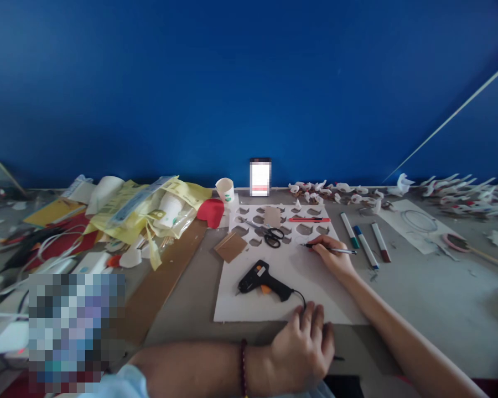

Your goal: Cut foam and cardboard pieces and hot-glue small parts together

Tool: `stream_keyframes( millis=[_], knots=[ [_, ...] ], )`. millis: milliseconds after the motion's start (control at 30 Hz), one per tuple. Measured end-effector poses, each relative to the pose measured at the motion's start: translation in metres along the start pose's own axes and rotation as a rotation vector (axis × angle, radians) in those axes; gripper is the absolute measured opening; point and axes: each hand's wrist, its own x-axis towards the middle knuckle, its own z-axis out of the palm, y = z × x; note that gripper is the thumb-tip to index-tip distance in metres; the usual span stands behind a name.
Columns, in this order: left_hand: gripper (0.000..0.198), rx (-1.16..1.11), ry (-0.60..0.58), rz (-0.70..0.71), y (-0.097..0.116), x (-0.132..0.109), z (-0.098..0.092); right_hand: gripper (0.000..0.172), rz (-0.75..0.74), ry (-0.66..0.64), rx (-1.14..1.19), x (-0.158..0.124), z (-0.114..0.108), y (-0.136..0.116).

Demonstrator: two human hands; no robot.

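Note:
A white sheet [290, 287] with several cut-out holes along its far part lies flat on the grey table. My right hand [332, 257] is closed round a pen [340, 251] whose tip rests on the sheet. My left hand [302, 345] lies on the near edge of the sheet with fingers loosely curled, pressing it down and holding nothing. A black and orange glue gun [263, 279] rests on the sheet between my hands, its cord running toward my left hand. Black scissors [271, 235] and a red pen [309, 220] lie on the cut-out area.
Three markers [365, 243] lie right of the sheet. A brown card square [231, 246] and long brown board [166, 279] sit left of it. Yellow bags, paper cups [225, 189] and cables clutter the left. Small white paper shapes [336, 190] line the blue wall. A phone [260, 177] stands upright.

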Motion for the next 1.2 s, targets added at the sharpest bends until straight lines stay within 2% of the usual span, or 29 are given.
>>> stream_keyframes(
  millis=[567,1200],
  knots=[
    [0.032,0.005,-0.008,0.002,0.0006,0.0008,0.0006,0.017,-0.022,-0.016,-0.027,0.0000,-0.0003,0.0003],
    [0.031,-0.006,0.032,-0.016,0.0007,0.0018,0.0005,0.020,0.054,0.101,-0.011,-0.0008,-0.0007,-0.0051]
  ],
)
